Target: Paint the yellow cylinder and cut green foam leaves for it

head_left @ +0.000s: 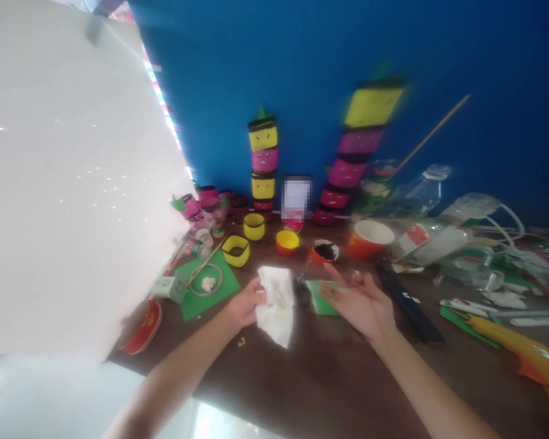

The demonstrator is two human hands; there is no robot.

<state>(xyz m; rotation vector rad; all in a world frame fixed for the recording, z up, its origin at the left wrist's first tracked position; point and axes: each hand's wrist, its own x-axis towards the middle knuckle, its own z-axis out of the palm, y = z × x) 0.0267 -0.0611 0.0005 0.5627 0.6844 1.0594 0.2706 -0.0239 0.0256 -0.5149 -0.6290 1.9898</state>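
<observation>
My left hand [246, 303] grips a crumpled white tissue [277, 303] above the brown table [329, 384]; the tissue hangs down from the fingers. My right hand [359, 302] is held palm up just right of the tissue, fingers spread, holding nothing. Between and behind the hands lies a small green paper piece [321, 299]. An orange cup with dark contents [324, 251] stands just beyond the hands.
Two stacks of yellow and pink rings [263, 164] [357, 152] stand against the blue wall. Loose yellow rings [236, 250], an orange-and-white cup [370, 238], clear plastic bottles [427, 235], a black bar [409, 305], a green sheet [208, 286] and a red lid [141, 326] lie around. A large white board [64, 183] fills the left.
</observation>
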